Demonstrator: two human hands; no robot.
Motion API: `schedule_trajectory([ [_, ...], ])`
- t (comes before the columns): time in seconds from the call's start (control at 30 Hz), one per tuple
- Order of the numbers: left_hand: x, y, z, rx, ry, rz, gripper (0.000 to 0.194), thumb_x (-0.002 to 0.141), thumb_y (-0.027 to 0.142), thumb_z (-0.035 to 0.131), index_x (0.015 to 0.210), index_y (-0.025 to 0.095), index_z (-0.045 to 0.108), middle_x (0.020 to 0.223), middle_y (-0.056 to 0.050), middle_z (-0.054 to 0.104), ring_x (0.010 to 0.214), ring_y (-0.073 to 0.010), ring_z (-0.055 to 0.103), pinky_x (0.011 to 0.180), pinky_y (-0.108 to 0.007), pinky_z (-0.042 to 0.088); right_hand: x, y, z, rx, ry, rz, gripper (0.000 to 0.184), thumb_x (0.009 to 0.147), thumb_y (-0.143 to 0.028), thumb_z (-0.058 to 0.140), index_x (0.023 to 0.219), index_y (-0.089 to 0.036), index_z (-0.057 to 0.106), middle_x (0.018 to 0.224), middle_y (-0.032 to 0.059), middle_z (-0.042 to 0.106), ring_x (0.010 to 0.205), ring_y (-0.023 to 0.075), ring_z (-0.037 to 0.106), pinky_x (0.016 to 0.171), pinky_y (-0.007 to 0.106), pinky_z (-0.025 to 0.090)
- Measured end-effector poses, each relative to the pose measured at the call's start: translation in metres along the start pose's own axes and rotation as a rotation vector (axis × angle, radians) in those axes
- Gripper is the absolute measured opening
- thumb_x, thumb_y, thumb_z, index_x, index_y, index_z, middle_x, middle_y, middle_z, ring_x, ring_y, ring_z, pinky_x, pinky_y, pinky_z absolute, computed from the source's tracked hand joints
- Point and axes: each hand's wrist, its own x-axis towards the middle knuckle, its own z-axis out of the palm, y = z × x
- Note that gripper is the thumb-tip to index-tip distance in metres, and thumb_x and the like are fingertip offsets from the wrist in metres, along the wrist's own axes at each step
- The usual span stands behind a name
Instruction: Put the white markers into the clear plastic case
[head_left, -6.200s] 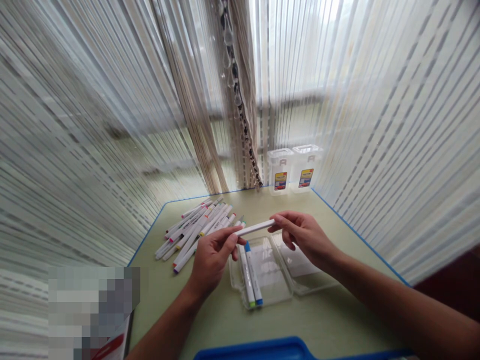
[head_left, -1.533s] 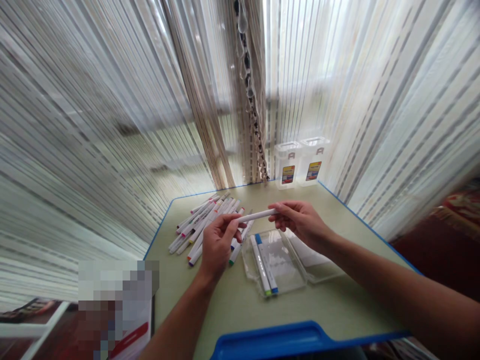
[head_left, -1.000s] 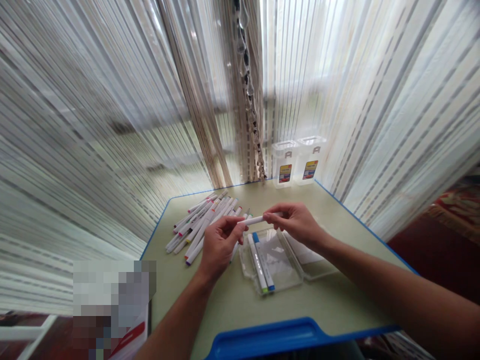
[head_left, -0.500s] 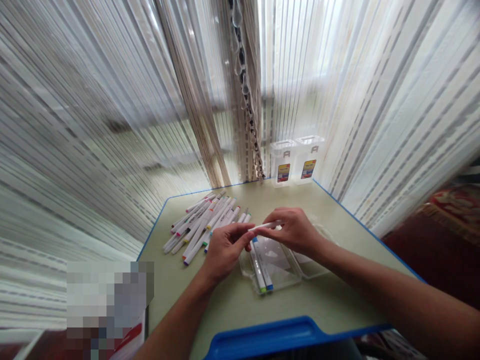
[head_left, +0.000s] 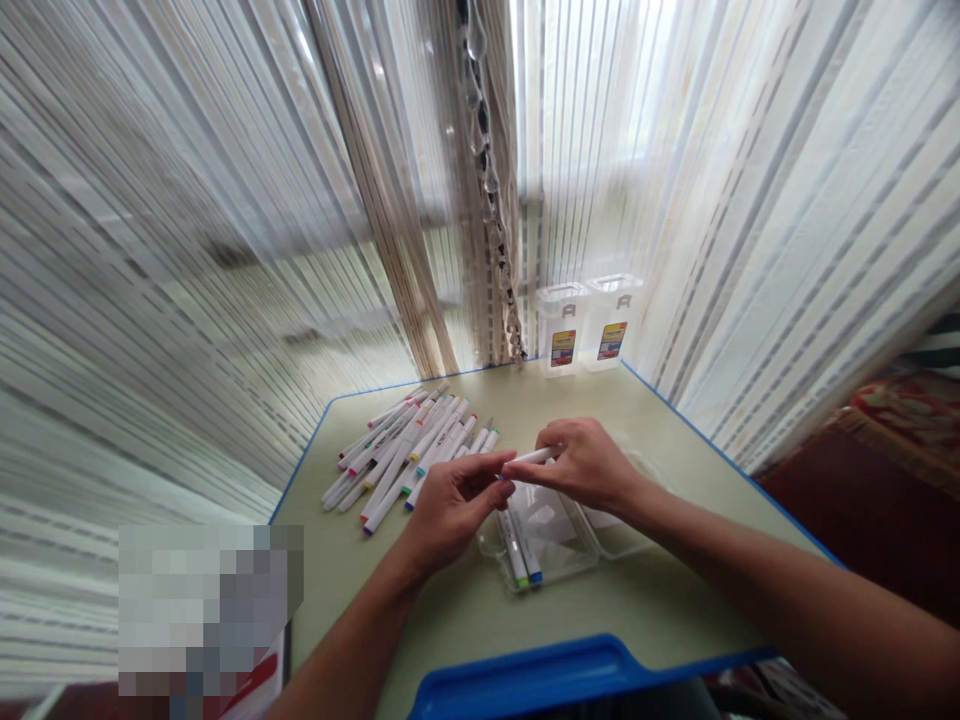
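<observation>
Both my hands pinch one white marker held level above an open clear plastic case. My left hand grips its left end with closed fingertips. My right hand closes over its right end, hiding most of the barrel. Two markers lie side by side in the case's left half, one with a green end and one with a blue end. A heap of several white markers with coloured caps lies on the pale green table left of my left hand.
Two clear lidded boxes with coloured labels stand at the table's far corner against striped sheer curtains. A blue tray rim runs along the near edge. A blurred patch covers something at lower left.
My hands have drawn closer together and sunk toward the case, so less of the white marker shows between them. The camera view has shifted slightly.
</observation>
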Motion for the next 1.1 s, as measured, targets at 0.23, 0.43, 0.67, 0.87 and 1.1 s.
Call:
schedule_trajectory([
  [0.23, 0.0012, 0.0023, 0.0007, -0.005, 0.038, 0.005, 0.032, 0.071, 0.026, 0.077, 0.101, 0.014, 0.074, 0.079, -0.008, 0.073, 0.062, -0.0131, 0.062, 0.058, -0.023, 0.051, -0.0016, -0.005, -0.0007, 0.035, -0.05, 0.016, 0.056, 0.076, -0.064, 0.061, 0.049, -0.015, 0.06, 0.049, 0.0013, 0.054, 0.049, 0.0103, 0.045, 0.05, 0.025, 0.025],
  [0.43, 0.0016, 0.002, 0.0012, 0.015, 0.078, 0.03, 0.027, 0.069, 0.027, 0.078, 0.093, 0.014, 0.076, 0.072, -0.007, 0.072, 0.057, -0.0129, 0.061, 0.054, -0.023, 0.049, -0.0016, -0.0058, 0.0004, 0.068, -0.059, -0.008, 0.056, 0.078, -0.064, 0.059, 0.053, -0.014, 0.064, 0.051, 0.0018, 0.056, 0.05, 0.0107, 0.046, 0.05, 0.025, 0.026],
  [0.67, 0.0037, 0.0013, -0.0002, 0.052, 0.11, 0.051, 0.023, 0.071, 0.029, 0.076, 0.089, 0.015, 0.077, 0.071, -0.007, 0.073, 0.054, -0.0122, 0.06, 0.051, -0.022, 0.048, -0.0021, -0.0053, 0.0014, 0.144, -0.064, -0.014, 0.051, 0.078, -0.062, 0.062, 0.061, -0.014, 0.07, 0.057, 0.0045, 0.064, 0.054, 0.013, 0.053, 0.051, 0.024, 0.031],
  [0.87, 0.0048, 0.0021, -0.0014, 0.112, 0.161, 0.068, 0.021, 0.075, 0.03, 0.074, 0.088, 0.014, 0.075, 0.061, -0.003, 0.068, 0.052, -0.0105, 0.057, 0.052, -0.021, 0.047, -0.0016, -0.0063, 0.0008, 0.259, -0.04, -0.008, 0.042, 0.078, -0.055, 0.067, 0.069, -0.015, 0.075, 0.064, 0.0062, 0.07, 0.059, 0.0156, 0.06, 0.054, 0.024, 0.037],
  [1.1, 0.0062, 0.0017, -0.003, 0.142, 0.212, 0.074, 0.021, 0.077, 0.031, 0.071, 0.085, 0.012, 0.071, 0.058, 0.0, 0.062, 0.053, -0.0098, 0.056, 0.054, -0.02, 0.044, -0.0016, -0.0056, 0.0028, 0.38, -0.057, -0.003, 0.036, 0.079, -0.05, 0.068, 0.077, -0.015, 0.078, 0.069, 0.0069, 0.074, 0.063, 0.0167, 0.063, 0.057, 0.024, 0.04],
])
